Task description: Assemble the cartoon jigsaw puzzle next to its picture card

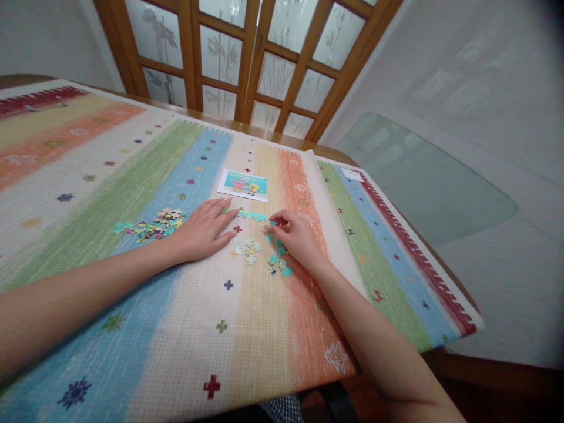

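My left hand (206,228) lies flat on the striped cloth (132,176), fingers stretched out, its fingertips at the left end of a short joined row of teal puzzle pieces (252,215). My right hand (296,233) is curled with its fingers pinched on a teal puzzle piece (271,224) at the row's right end. Loose teal pieces (247,251) lie between the hands, and more pieces (279,262) sit under my right wrist. A pile of mixed pieces (154,225) sits left of my left hand.
A small reference picture card (243,184) lies beyond the hands. The cloth covers a wooden table whose right edge (445,267) is near. A wooden framed glass door (247,59) stands behind. A glass tabletop (418,182) is at the right.
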{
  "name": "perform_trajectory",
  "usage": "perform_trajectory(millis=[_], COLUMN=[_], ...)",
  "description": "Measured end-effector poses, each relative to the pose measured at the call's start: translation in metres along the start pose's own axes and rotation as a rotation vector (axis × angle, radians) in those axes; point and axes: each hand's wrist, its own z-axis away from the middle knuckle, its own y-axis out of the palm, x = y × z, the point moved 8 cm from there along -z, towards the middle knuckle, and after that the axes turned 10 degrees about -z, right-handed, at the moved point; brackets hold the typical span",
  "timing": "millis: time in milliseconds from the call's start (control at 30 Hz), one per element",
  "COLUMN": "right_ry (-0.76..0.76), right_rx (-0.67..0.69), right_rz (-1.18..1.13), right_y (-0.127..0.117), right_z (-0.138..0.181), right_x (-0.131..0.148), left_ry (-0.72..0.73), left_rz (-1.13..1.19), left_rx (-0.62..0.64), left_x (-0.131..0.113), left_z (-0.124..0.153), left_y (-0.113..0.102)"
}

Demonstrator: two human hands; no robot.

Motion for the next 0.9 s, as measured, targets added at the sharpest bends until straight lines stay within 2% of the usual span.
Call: perform_trajectory(millis=[100,200,367,533,700,900], right_ry=[0.036,0.086,0.090,-0.054,-0.049,-0.016], right_rx=[-0.092,-0.095,0.070,0.061,-0.044,-0.062], right_rz=[0.020,-0.008,-0.025,0.125,0.198,0.354], right_y=[-0.022,-0.031,-0.013,-0.012,-0.035,-0.058], right_z=[-0.005,-0.008,-0.006,-0.005,-0.009,-0.011], right_x=[-0.015,-0.027,-0.027,-0.020,-0.023,-0.032], left_ry=[0.001,-0.001,-0.007,-0.008,0.002,0.003], left_rz=[-0.007,-0.015,-0.017,0.000,0.017,-0.004], left_rx=[0.008,0.021,0.028,0.013,-0.010,0.013], left_x=[0.000,0.000,-0.001,0.000,0.002,0.001], left_z=[0.000,0.000,0.000,0.000,0.001,0.000], left_y=[0.001,0.001,0.000,0.000,0.001,0.002])
